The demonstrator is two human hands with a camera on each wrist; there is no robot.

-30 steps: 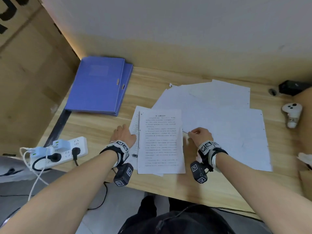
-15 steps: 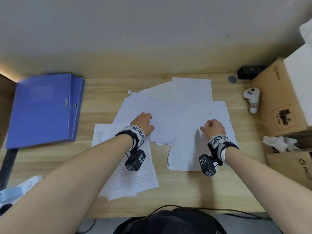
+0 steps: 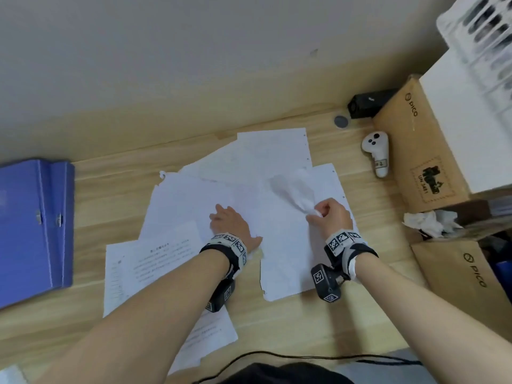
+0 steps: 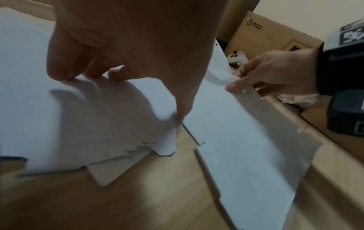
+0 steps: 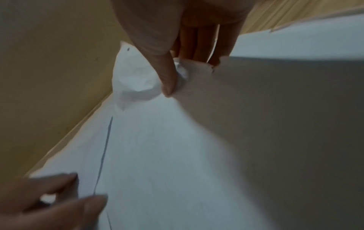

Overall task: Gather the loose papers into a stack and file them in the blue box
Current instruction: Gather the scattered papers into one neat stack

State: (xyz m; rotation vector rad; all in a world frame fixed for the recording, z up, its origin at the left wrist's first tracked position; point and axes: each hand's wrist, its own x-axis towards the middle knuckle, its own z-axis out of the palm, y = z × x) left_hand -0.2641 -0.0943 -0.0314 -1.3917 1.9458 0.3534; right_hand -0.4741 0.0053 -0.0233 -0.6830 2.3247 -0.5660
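Several loose white papers [image 3: 249, 176] lie fanned across the wooden desk [image 3: 110, 195]. Two printed sheets [image 3: 155, 261] sit at the front left, partly under my left forearm. The blue box [image 3: 36, 225] lies shut at the far left. My left hand [image 3: 221, 214] rests on a blank sheet [image 4: 98, 116], fingertips [image 4: 65, 76] and thumb pressing it down. My right hand [image 3: 318, 212] pinches the crumpled corner of another sheet [image 3: 296, 187] and holds it raised off the desk. In the right wrist view the thumb [image 5: 167, 80] squeezes that bunched paper [image 5: 135, 80].
Two cardboard boxes [image 3: 432, 151] [image 3: 457, 273] stand along the right edge, with crumpled tissue [image 3: 426, 221] between them. A white controller [image 3: 376, 153] and a black device [image 3: 368, 102] lie at the back right. A black cable [image 3: 304, 356] runs along the front edge.
The view has swung right, away from the blue box. My left hand left the printed sheets and now presses blank paper. My right hand has taken a sheet's corner and lifted it.
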